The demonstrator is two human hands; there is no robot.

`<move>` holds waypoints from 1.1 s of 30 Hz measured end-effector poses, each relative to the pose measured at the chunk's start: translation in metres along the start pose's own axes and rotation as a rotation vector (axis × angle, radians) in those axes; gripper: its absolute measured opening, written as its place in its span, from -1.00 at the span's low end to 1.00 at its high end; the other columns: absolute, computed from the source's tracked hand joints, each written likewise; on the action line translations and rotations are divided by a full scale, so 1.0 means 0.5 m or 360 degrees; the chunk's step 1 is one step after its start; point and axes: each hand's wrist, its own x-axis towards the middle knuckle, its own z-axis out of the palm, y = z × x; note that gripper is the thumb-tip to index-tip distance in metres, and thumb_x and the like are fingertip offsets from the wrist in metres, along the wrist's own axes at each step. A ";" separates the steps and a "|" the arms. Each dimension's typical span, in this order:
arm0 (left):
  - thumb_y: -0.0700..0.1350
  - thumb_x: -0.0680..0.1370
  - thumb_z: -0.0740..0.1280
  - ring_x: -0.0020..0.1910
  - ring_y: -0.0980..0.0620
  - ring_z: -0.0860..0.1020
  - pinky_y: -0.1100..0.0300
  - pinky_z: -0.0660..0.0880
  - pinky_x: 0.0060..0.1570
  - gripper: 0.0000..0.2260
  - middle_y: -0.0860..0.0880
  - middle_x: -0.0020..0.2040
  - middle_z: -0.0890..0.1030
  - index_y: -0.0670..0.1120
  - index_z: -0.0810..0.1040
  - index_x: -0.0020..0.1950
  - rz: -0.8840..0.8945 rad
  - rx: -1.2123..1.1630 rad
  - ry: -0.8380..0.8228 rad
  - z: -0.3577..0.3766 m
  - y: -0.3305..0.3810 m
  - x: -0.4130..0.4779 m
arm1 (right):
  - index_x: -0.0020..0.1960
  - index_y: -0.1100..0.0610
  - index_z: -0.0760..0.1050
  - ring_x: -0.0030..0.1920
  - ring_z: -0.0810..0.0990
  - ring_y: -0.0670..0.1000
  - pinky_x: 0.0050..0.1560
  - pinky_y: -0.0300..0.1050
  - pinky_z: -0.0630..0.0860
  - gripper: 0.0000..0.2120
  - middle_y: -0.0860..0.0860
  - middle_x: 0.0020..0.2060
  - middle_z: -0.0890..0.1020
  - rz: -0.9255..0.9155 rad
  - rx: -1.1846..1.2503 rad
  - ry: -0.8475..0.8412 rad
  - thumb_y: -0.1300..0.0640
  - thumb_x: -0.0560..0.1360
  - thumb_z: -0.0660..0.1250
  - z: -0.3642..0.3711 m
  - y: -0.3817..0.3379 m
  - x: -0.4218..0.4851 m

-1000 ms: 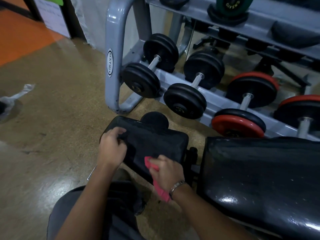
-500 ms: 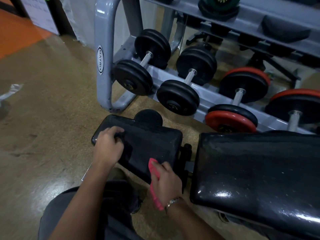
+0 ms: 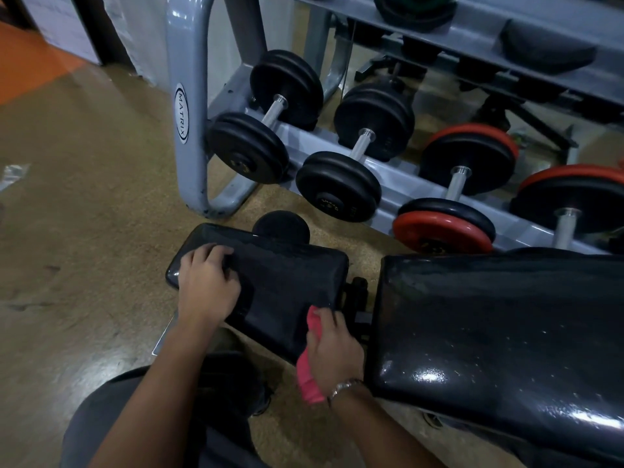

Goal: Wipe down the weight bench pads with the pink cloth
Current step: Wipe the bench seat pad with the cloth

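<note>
Pink cloth [image 3: 306,376] is bunched in my right hand [image 3: 334,346], fingers closed round it. It presses on the near right corner of the small pad [image 3: 287,282], just beside the gap that parts this pad from the large pad [image 3: 506,332] on the right. My left hand [image 3: 207,287] lies on the left end of the small pad, fingers curled and gripping it as a brace.

I judge the step in hand to be wiping this small pad. To do it well I want more cloth spread flat under my palm, since much of it hangs loose below my wrist. Long overlapping strokes from right to left should cover the top, then one pass along the rounded near edge. The patch under my left hand needs that hand lifted. Specks on the large pad suggest the bench needs more wiping there.
</note>
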 end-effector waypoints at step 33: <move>-0.15 0.47 0.36 0.26 -0.31 0.41 -0.17 0.41 0.25 -0.67 -0.18 0.24 0.58 -0.04 0.61 0.24 -0.0123 0.0132 -0.0091 -0.007 0.012 0.030 | 0.31 -0.04 0.41 -0.26 0.62 0.09 -0.38 -0.06 0.55 -0.67 -0.01 0.03 0.52 -0.0421 -0.0007 0.0006 -0.01 0.57 0.16 -0.001 -0.046 0.060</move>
